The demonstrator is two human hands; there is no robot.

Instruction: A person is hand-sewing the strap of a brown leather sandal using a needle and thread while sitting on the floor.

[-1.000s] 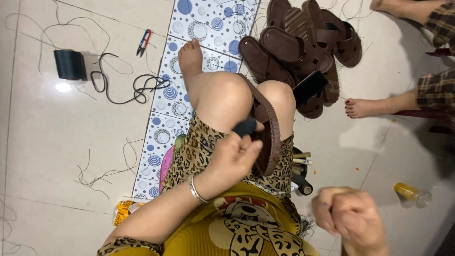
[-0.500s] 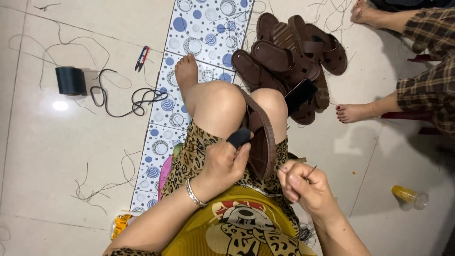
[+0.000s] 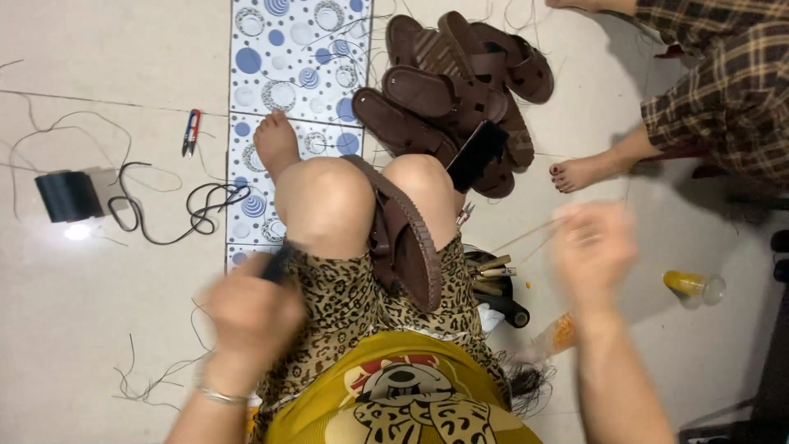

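Note:
A brown sandal (image 3: 404,242) stands on edge, wedged between my knees. My left hand (image 3: 253,311) is blurred with motion, left of the sandal and over my thigh. It is closed around a dark-handled tool (image 3: 277,261). My right hand (image 3: 593,245) is also blurred and raised to the right of the sandal. It pinches a thin pale thread (image 3: 526,237) that runs back toward the sandal. A silver bangle (image 3: 220,396) circles my left wrist.
A pile of brown sandals (image 3: 460,90) and a black phone (image 3: 477,153) lie beyond my knees. Snips (image 3: 191,131), a black spool (image 3: 67,196) and a black cord (image 3: 193,207) lie on the left. Another person's foot (image 3: 582,173) and a yellow bottle (image 3: 694,285) are on the right.
My left hand has come off the sandal, down and to the left. My right hand has pulled away to the right and up, drawing the thread out. Both are now blurred.

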